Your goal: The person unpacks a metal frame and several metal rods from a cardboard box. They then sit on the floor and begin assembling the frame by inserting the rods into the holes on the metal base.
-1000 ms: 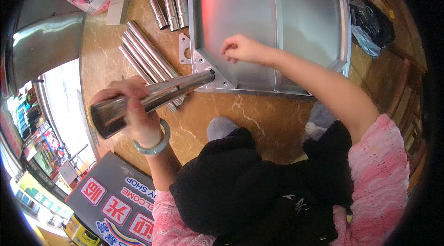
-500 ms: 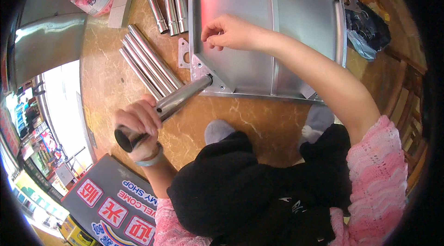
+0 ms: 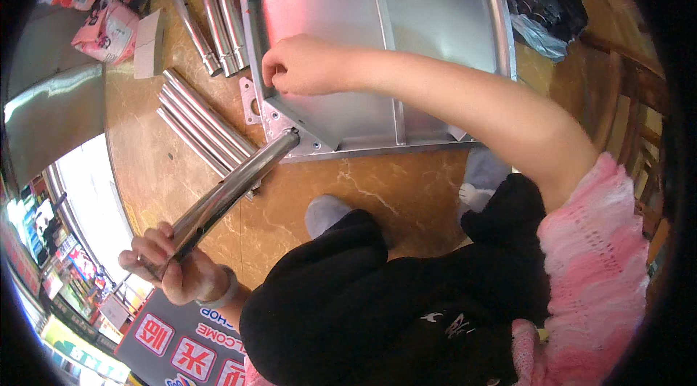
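Observation:
My left hand (image 3: 178, 266) is wrapped round the near end of a shiny metal tube (image 3: 229, 190), which slants up to the corner of a large silver metal panel (image 3: 428, 81). The tube's far end meets a triangular corner plate (image 3: 299, 138) with screw holes; whether it is fixed there cannot be seen. Over the panel's left rim, just above that plate, is my right hand (image 3: 308, 67). Its fingers are curled together, and what they hold, if anything, is hidden. Beside the rim lies a loose plate with a round hole (image 3: 250, 104).
Several metal tubes (image 3: 200, 125) lie left of the panel, with more tubes (image 3: 218, 16) farther back. A pink bag (image 3: 107, 30) and a white box (image 3: 149, 45) are at far left. Dark plastic bags (image 3: 548, 12) sit at right. A grey printed mat (image 3: 167, 335) lies at lower left.
My left hand has moved down and left along the tube to its near end. My right hand has shifted toward the panel's left rim. The whole view has slid slightly.

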A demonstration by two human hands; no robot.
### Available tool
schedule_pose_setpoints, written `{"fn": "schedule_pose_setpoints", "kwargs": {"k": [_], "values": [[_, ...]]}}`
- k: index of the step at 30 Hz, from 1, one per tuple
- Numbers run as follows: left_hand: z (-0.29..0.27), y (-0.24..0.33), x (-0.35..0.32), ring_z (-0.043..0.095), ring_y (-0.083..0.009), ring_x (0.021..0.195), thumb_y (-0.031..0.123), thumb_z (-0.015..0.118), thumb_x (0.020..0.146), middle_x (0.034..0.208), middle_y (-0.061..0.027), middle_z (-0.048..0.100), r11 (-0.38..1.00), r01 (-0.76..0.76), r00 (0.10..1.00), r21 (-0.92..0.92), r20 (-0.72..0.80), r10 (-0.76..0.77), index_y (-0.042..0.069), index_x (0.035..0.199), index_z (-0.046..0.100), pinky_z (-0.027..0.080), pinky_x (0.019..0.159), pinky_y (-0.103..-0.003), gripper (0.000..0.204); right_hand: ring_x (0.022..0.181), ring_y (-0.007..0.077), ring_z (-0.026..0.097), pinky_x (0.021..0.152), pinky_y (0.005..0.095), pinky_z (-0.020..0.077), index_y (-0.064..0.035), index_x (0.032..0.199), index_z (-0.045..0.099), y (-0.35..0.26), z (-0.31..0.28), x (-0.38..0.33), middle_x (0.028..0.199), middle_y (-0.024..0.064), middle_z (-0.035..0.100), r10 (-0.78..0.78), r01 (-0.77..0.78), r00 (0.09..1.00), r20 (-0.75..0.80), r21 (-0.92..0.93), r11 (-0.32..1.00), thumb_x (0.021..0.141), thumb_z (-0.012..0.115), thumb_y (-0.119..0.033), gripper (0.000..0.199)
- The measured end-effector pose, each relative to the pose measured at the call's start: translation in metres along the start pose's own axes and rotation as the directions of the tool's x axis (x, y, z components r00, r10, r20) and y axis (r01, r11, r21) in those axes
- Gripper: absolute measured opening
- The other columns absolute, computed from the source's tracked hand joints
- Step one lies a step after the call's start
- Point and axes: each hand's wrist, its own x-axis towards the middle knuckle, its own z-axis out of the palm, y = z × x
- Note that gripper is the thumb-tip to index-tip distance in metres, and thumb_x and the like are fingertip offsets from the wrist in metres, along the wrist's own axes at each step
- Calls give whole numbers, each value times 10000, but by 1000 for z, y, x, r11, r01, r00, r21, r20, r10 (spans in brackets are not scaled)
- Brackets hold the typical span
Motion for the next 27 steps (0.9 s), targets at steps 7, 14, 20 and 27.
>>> {"fn": "schedule_pose_setpoints", "kwargs": {"k": [7, 14, 20, 27], "values": [[14, 6, 16, 410, -117, 486, -7, 574, 579, 541, 4, 416, 980, 153, 966, -126, 227, -122, 139, 677, 397, 366, 604, -250, 249, 693, 347, 601, 632, 439, 471, -13, 732, 636, 6, -44, -54, 743, 206, 617, -46, 230, 904, 425, -394, 890, 674, 542, -104, 143], [70, 1, 42, 501, -121, 437, 106, 703, 673, 501, -23, 509, 943, 319, 292, -92, 957, -6, 94, 685, 597, 434, 508, -247, 107, 738, 322, 609, 695, 416, 478, -9, 826, 620, 10, -86, -100, 782, 194, 621, 168, -19, 909, 382, -363, 932, 758, 511, -68, 141], [79, -5, 9, 593, -212, 580, 243, 717, 637, 661, -78, 606, 970, 236, 865, 50, 443, -234, 78, 675, 614, 429, 729, -429, 198, 785, 284, 590, 708, 381, 475, -38, 910, 573, 11, -48, -87, 835, 136, 594, 32, 89, 885, 464, -237, 967, 786, 524, -57, 134], [16, -21, 54, 572, -203, 612, 215, 554, 799, 683, -69, 565, 870, 490, 29, -49, 999, 40, 49, 759, 586, 440, 776, -417, 173, 810, 328, 572, 700, 422, 462, -57, 906, 563, 40, 7, -38, 876, 137, 587, -55, 109, 953, 298, -165, 980, 767, 505, -61, 151]]}}
